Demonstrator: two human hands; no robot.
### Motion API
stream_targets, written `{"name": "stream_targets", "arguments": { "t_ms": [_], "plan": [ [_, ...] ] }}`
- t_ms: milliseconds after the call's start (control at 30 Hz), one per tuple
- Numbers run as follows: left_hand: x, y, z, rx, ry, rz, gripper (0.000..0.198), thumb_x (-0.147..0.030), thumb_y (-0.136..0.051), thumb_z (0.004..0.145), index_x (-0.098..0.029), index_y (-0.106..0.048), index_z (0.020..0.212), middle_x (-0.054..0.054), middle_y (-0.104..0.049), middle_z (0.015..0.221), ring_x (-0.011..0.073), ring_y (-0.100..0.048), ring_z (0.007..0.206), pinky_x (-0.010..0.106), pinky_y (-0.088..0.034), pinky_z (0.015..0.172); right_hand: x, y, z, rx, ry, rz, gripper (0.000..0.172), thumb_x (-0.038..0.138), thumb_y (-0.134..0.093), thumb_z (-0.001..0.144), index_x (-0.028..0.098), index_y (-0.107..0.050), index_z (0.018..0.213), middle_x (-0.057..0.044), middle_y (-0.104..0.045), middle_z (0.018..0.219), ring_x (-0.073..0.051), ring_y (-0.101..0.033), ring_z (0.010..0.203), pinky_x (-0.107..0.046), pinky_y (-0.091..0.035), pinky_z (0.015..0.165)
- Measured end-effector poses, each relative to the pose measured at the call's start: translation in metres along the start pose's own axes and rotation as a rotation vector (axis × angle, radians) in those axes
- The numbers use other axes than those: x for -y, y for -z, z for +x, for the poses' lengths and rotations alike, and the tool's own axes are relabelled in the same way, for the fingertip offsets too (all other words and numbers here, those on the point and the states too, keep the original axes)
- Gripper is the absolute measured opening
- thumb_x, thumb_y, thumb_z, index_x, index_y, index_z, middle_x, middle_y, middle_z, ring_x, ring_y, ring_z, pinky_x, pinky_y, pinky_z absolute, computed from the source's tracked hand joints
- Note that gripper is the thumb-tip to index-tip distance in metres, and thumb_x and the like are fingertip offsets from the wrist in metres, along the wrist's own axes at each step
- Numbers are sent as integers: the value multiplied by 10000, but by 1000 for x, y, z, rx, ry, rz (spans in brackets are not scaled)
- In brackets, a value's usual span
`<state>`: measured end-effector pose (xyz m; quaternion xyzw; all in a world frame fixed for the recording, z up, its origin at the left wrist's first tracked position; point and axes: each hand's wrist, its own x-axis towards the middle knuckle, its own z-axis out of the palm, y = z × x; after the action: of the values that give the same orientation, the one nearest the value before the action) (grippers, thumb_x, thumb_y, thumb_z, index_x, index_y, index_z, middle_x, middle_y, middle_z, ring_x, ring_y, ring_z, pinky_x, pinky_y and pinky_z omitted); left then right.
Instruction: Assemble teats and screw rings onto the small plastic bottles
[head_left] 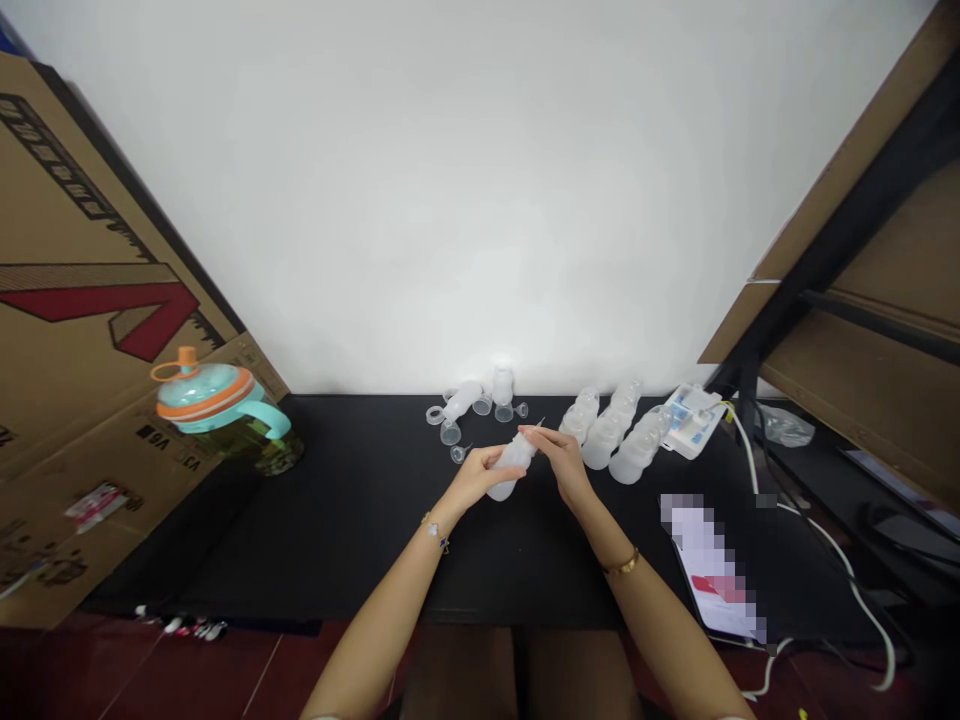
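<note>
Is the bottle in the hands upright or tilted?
Tilted: the bottle slants between the left hand and right hand, its base low and toward the left.

The plastic bottle (514, 462) is a frosted, milky white, and the row of bottles (636, 450) at the far right of the desk matches it. The desk (352, 540) is black, set against a plain white wall (420, 200). At left, a brown cardboard box (90, 300) bears red and black print, and the jug (214, 395) beside it has a teal top and handle with orange bands. The floor (150, 670) is dark red.
</note>
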<state>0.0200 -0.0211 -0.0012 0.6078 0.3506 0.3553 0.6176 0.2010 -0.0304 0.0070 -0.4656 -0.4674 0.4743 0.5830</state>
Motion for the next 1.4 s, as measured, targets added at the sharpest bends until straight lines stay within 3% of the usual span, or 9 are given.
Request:
{"name": "stream_targets", "arguments": {
  "t_ms": [233, 333, 433, 600, 833, 1100, 1400],
  "plan": [
    [1, 0, -1, -218, -129, 295, 483, -439, -833, 713, -172, -770, 1111, 54, -749, 1006, 258, -637, 904, 322, -474, 828, -9, -3, 0, -27, 122, -197, 359, 536, -649, 855, 220, -774, 971, -71, -755, 1063, -257, -656, 907, -326, -483, 688],
    [0, 1, -3, -243, -176, 361, 498, -437, -836, 716, -191, -756, 1141, 61, -742, 1034, 268, -642, 939, 354, -484, 884, -10, -2, -2, -73, 208, -349, 343, 566, -626, 879, 231, -698, 893, -39, -706, 850, -221, -610, 767, -304, -429, 631],
    [-3, 1, -6, -236, -254, 446, 537, -391, -870, 684, -234, -741, 1181, 71, -733, 1086, 287, -642, 1011, 382, -470, 956, -7, 1, -3, -86, 255, -514, 408, 606, -596, 899, 238, -578, 725, 15, -571, 650, -173, -495, 613, -296, -360, 597],
    [-4, -2, -9, -158, -286, 544, 532, -374, -857, 715, -253, -726, 1216, 86, -735, 1127, 304, -646, 1032, 402, -459, 971, 0, 8, -2, -22, 267, -701, 507, 608, -510, 941, 234, -441, 607, 34, -460, 570, -153, -410, 568, -299, -287, 583],
    [-3, -8, -9, -155, -265, 509, 542, -387, -876, 677, -249, -740, 1184, 89, -751, 1118, 331, -642, 1051, 435, -411, 1024, 1, 9, -2, -44, 318, -764, 506, 518, -456, 955, 226, -347, 557, 35, -399, 516, -140, -366, 529, -311, -246, 575],
    [0, -9, -9, -173, -308, 638, 505, -364, -840, 731, -248, -712, 1205, 100, -747, 1174, 315, -648, 1070, 470, -281, 1092, -1, 9, 1, -70, 296, -810, 467, 486, -436, 931, 226, -280, 575, 40, -344, 505, -133, -321, 512, -318, -207, 565],
    [4, -7, -9, -190, -333, 711, 491, -336, -808, 759, -246, -697, 1229, 109, -744, 1170, 317, -652, 1060, 469, -269, 1082, -3, 10, 4, -37, 240, -824, 491, 506, -419, 938, 223, -241, 577, 37, -330, 505, -137, -323, 521, -319, -205, 559]
  ]
}}
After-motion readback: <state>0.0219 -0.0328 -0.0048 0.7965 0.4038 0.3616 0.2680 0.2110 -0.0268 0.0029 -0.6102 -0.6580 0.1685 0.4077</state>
